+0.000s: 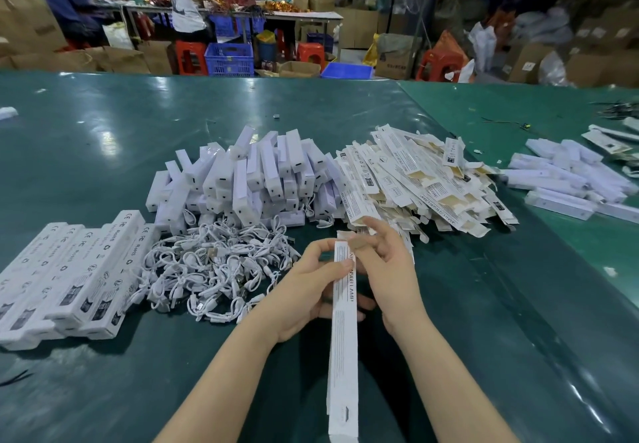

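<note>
A long, narrow white carton (pixel 342 356) with printed text runs from my hands down toward the bottom edge of the view. My left hand (pixel 311 287) pinches its upper part from the left, thumb on the printed face. My right hand (pixel 387 266) holds the top end from the right, fingers at the brown inner flap (pixel 356 242). Both hands hover just above the green table (pixel 103 152).
Behind my hands lie a heap of white lamp bodies (pixel 249 176), a tangle of white cables (pixel 214 266) and a pile of flat unfolded cartons (pixel 415 180). Closed cartons (pixel 69 276) are stacked at left. More white items (pixel 570 180) lie far right. People work at a rear table.
</note>
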{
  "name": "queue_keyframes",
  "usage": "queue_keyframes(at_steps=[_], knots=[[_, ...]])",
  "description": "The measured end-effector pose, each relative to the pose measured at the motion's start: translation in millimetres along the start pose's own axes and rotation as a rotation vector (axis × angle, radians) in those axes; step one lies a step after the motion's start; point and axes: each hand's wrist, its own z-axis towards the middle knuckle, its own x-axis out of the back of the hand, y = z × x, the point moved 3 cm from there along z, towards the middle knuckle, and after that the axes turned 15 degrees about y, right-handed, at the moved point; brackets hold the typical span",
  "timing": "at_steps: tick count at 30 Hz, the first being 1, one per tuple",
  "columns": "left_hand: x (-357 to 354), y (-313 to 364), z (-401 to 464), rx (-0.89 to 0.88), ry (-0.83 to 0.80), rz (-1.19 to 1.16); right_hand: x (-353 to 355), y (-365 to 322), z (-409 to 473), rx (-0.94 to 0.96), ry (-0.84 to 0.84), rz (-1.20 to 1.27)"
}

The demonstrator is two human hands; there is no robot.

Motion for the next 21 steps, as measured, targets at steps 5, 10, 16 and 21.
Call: queue_keyframes(at_steps=[5, 10, 16, 21], knots=[[0, -1, 1, 0.006, 0.001, 0.018, -1, 1, 0, -0.146, -0.076, 0.009], [4, 0, -2, -0.035, -0.049, 0.183, 2, 4, 3, -0.282, -0.119, -0.007], [8, 0, -3, -0.040, -0.086, 0.246, 6, 5, 6, -0.314, -0.170, -0.005], [9, -1, -1, -0.025, -0.073, 0.242, 6, 5, 6, -0.302, -0.194, -0.051]])
